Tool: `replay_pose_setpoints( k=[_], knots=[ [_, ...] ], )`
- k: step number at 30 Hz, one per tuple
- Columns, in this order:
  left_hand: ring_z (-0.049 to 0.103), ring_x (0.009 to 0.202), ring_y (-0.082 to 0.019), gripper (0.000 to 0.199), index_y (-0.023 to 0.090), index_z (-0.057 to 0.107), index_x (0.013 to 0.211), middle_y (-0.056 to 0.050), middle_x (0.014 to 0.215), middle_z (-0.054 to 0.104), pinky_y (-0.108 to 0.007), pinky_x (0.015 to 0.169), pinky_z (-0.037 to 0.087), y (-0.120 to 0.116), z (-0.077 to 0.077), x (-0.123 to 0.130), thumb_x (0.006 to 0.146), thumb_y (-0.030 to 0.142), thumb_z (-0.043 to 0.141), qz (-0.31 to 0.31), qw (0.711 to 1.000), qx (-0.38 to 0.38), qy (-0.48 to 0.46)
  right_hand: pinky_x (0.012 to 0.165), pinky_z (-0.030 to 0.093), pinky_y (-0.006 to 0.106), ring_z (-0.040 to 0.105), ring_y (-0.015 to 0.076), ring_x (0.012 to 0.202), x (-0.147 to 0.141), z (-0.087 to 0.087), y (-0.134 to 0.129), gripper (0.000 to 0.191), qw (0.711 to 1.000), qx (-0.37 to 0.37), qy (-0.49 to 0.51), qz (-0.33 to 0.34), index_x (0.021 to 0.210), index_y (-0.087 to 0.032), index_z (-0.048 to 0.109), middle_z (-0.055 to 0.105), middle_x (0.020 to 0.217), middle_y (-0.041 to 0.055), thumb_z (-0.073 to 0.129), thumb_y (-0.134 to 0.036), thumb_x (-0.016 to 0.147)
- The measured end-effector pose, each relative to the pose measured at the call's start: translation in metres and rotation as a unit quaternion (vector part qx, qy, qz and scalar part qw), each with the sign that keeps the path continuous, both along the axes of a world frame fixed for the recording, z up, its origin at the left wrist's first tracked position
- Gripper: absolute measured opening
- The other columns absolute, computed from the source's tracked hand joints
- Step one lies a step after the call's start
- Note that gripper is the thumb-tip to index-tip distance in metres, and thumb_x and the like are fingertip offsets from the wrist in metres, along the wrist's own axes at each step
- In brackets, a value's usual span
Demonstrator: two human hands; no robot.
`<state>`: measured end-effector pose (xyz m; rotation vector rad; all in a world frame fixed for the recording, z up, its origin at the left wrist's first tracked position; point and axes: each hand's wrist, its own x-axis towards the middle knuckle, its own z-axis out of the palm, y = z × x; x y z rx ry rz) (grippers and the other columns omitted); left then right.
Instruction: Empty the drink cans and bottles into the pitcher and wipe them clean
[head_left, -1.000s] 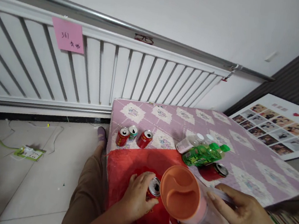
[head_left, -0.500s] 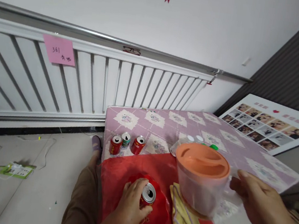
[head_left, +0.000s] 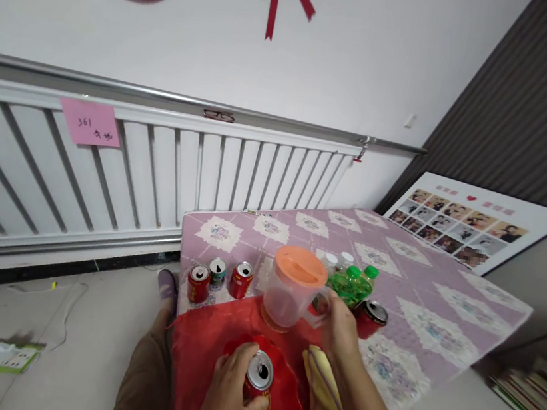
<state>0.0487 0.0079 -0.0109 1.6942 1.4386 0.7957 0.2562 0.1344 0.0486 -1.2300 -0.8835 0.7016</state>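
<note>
My left hand [head_left: 232, 384] is wrapped round an opened red drink can [head_left: 260, 373], which stands upright on a red scalloped tray [head_left: 284, 408]. My right hand [head_left: 341, 325] grips the handle of a clear plastic pitcher [head_left: 286, 297] with an orange lid [head_left: 300, 266]. The pitcher is upright near the far edge of the red cloth [head_left: 199, 343]; I cannot tell whether its base touches the cloth. A folded yellow cloth [head_left: 323, 400] lies right of the tray, partly behind my right forearm.
Opened cans [head_left: 240, 280] stand at the table's left. Green-capped bottles [head_left: 352, 286], white-capped bottles [head_left: 345, 260] and a dark-topped red can [head_left: 371, 319] are beyond my right hand. A white radiator [head_left: 157, 169] lines the wall. A power strip [head_left: 6, 356] lies on the floor.
My right hand has carried the pitcher left and away from me, to the cloth's far edge. My left hand stays on the can. The view has tilted upward.
</note>
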Motion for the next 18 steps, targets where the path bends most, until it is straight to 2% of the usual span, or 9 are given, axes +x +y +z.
replay_pose_setpoints(
  k=[3,6,12,15,17,18],
  knots=[
    [0.045,0.136,-0.03,0.073,0.017,0.048,0.138,-0.012,0.147,0.052,-0.053,0.117,0.031,0.0,-0.003,0.001,0.066,0.012,0.061,0.001,1.0,0.004,0.008,0.054,0.042,0.025,0.048,0.0093,0.052,-0.011,-0.021,0.005,0.041,1.0,-0.001,0.007,0.0,0.066,-0.019,0.054,0.05,0.058,-0.0076,0.059,-0.052,0.089],
    [0.045,0.137,-0.031,0.075,0.016,0.047,0.139,-0.013,0.148,0.051,-0.054,0.117,0.03,0.002,-0.01,0.001,0.065,0.011,0.061,-0.007,1.0,0.0,0.016,0.056,0.044,0.025,0.05,0.0096,0.053,-0.019,-0.034,0.003,0.042,1.0,-0.001,0.002,-0.002,0.067,-0.019,0.055,0.052,0.059,-0.0073,0.057,-0.053,0.09],
    [0.045,0.137,-0.03,0.075,0.018,0.047,0.14,-0.012,0.149,0.049,-0.051,0.117,0.031,0.006,-0.028,-0.002,0.066,0.012,0.06,-0.015,1.0,0.022,0.015,0.061,0.048,0.03,0.059,0.0177,0.062,-0.016,-0.04,-0.009,0.045,0.998,-0.017,-0.064,0.003,0.065,-0.021,0.062,0.063,0.06,-0.0025,0.055,-0.061,0.083],
    [0.045,0.138,-0.03,0.075,0.02,0.047,0.14,-0.011,0.149,0.05,-0.05,0.118,0.031,0.007,-0.033,-0.003,0.066,0.014,0.062,-0.02,1.0,0.016,0.017,0.077,0.053,0.036,0.068,0.0248,0.083,-0.007,-0.038,-0.016,0.043,0.992,-0.026,-0.124,0.015,0.085,-0.02,0.073,0.075,0.082,0.0047,0.054,-0.059,0.085],
    [0.045,0.138,-0.031,0.076,0.02,0.048,0.14,-0.012,0.149,0.05,-0.05,0.118,0.032,0.007,-0.036,-0.004,0.066,0.014,0.062,-0.017,0.999,0.019,0.024,0.095,0.049,0.044,0.064,0.0297,0.108,0.0,-0.036,-0.024,0.045,0.986,-0.022,-0.167,0.006,0.105,-0.021,0.072,0.074,0.111,0.01,0.056,-0.058,0.084],
    [0.046,0.137,-0.031,0.075,0.019,0.048,0.139,-0.012,0.148,0.051,-0.05,0.117,0.033,0.006,-0.038,-0.004,0.065,0.014,0.062,-0.015,0.999,0.025,0.026,0.104,0.043,0.049,0.058,0.0315,0.12,0.004,-0.036,-0.029,0.047,0.983,-0.017,-0.183,-0.002,0.112,-0.021,0.07,0.069,0.124,0.0113,0.059,-0.056,0.082]
  ],
)
